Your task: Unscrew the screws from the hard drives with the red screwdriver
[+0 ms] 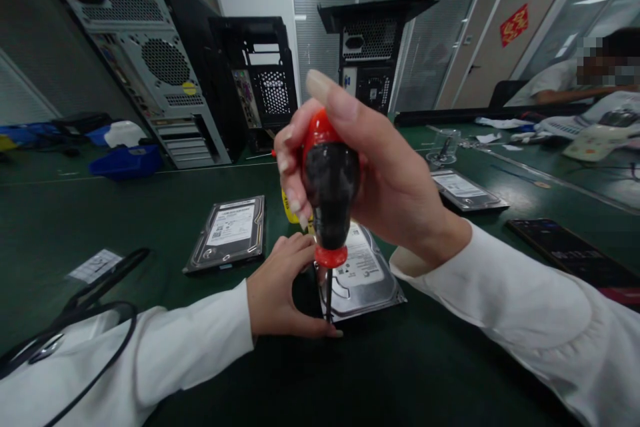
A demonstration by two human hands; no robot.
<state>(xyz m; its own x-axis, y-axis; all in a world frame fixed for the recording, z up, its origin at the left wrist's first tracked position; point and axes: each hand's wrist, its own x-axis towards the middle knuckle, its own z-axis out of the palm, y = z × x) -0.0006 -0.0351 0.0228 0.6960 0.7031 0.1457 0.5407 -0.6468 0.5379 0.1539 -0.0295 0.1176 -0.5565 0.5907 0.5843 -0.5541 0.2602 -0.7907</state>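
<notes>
My right hand (pixel 385 160) is closed around the red and black handle of a screwdriver (pixel 333 187), held upright with its shaft pointing down. The tip meets the near left corner of a silver hard drive (pixel 365 280) that lies label up on the bench. My left hand (pixel 280 287) grips the left side of this drive, thumb at its near corner and fingers toward its far end. The screwdriver handle and my right hand hide part of the drive. Behind them a yellow item (pixel 289 207) shows only in part.
Other hard drives lie to the left (pixel 230 230) and right (pixel 465 190) on the green bench (pixel 200 360). A phone (pixel 570 253) rests at right. Computer cases (pixel 170 67) stand along the back beside a blue bin (pixel 125 160). Black cable (pixel 100 287) runs by my left sleeve. Another person (pixel 555 83) sits far right.
</notes>
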